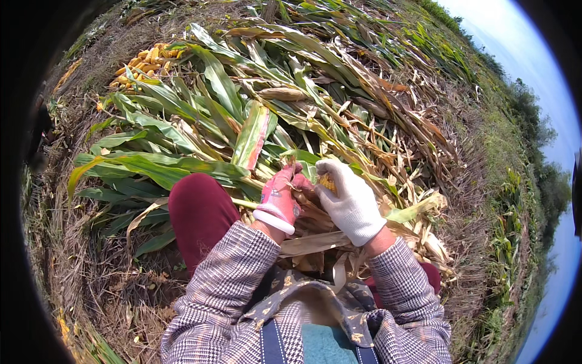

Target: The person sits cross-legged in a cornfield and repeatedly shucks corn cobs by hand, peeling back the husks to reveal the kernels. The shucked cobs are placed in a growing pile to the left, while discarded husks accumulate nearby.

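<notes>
In a white knit glove, my right hand (349,200) is closed around a yellow ear of corn (327,183), and only a patch of kernels shows past the fingers. My left hand (281,193), in a pink glove with a white cuff, grips dry corn husk (298,193) just left of the ear. Whether that husk is still joined to the ear is hidden by the fingers. Loose dry husks (313,243) lie beneath both hands, in front of my body. Cut corn stalks with green leaves (182,164) spread beyond my left hand.
Husked yellow ears (148,63) form a pile at the far left. An ear in brown husk (284,94) lies among the stalks ahead. My bent knee (200,218) rises beside my left forearm. Dry stubble (477,264) covers the ground at right, with standing green plants (507,218) farther out.
</notes>
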Action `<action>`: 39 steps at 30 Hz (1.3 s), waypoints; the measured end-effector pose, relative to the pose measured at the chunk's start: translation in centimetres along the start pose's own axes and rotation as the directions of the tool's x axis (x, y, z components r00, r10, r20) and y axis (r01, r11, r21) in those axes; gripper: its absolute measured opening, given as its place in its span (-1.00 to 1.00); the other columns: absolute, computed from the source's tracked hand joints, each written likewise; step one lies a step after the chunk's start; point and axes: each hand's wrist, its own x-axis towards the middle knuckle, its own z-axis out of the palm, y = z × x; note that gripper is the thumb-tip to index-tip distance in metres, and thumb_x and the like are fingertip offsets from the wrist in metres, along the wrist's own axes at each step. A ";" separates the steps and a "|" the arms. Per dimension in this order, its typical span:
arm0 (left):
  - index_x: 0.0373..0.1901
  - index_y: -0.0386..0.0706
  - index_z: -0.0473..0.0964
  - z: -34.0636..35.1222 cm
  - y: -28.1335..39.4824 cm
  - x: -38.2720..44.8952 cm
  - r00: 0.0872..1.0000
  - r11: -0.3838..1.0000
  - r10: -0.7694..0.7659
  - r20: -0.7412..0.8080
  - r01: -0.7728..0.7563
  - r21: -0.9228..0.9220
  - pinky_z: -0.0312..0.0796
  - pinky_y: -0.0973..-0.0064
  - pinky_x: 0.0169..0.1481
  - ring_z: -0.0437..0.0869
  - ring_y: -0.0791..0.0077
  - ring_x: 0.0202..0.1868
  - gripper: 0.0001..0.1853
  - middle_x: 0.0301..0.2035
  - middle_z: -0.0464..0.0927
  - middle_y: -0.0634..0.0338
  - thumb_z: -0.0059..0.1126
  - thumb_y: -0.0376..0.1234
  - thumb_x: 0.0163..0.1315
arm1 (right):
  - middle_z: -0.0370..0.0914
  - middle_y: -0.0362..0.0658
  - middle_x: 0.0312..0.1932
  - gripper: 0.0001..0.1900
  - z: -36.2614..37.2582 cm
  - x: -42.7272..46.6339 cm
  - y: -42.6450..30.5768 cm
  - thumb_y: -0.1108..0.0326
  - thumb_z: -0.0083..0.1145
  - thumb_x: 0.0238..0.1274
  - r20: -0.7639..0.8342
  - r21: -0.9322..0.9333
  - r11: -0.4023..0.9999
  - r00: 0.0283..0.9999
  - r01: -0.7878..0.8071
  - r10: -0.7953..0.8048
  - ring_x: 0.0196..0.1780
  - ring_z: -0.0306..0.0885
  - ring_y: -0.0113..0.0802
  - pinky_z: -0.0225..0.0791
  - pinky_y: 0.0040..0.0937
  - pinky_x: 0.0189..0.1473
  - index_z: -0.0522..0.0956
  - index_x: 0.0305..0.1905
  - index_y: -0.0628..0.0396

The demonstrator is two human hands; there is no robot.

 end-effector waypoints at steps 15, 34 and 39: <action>-0.06 -0.40 0.45 0.9 1.9 -4.6 0.985 0.783 -0.160 0.065 0.086 0.617 0.34 0.51 -0.37 0.43 0.46 -0.53 -0.64 -0.64 0.31 0.32 0.00 -0.20 0.51 | 0.57 -0.10 -0.13 -0.72 4.4 -11.2 19.7 0.30 0.16 0.42 0.071 0.985 0.025 0.526 -0.173 0.847 -0.05 0.56 -0.26 0.50 -0.18 0.09 0.49 0.08 0.22; 0.44 -0.24 0.22 5.6 -5.5 -2.5 0.897 -0.009 0.026 0.441 -0.440 0.898 0.23 0.33 0.46 0.38 0.13 0.38 -0.08 0.29 0.40 -0.08 0.50 -0.24 0.03 | 0.41 0.06 0.29 -0.43 -1.6 -6.5 4.6 0.11 -0.12 0.59 -0.126 0.851 0.510 0.892 -0.127 0.433 0.29 0.44 -0.26 0.32 -0.33 0.33 0.17 0.47 0.25; 0.24 -0.27 0.40 4.8 -7.7 -0.3 0.891 0.239 0.175 0.420 -0.452 0.859 0.41 0.35 0.30 0.59 0.16 0.17 -0.21 0.10 0.55 -0.07 0.57 -0.19 -0.03 | 0.25 0.11 0.45 -0.20 -1.3 -7.5 5.9 -0.17 -0.13 0.53 -0.136 0.946 0.323 0.926 0.016 0.352 0.46 0.27 -0.17 0.15 -0.25 0.47 0.00 0.55 0.23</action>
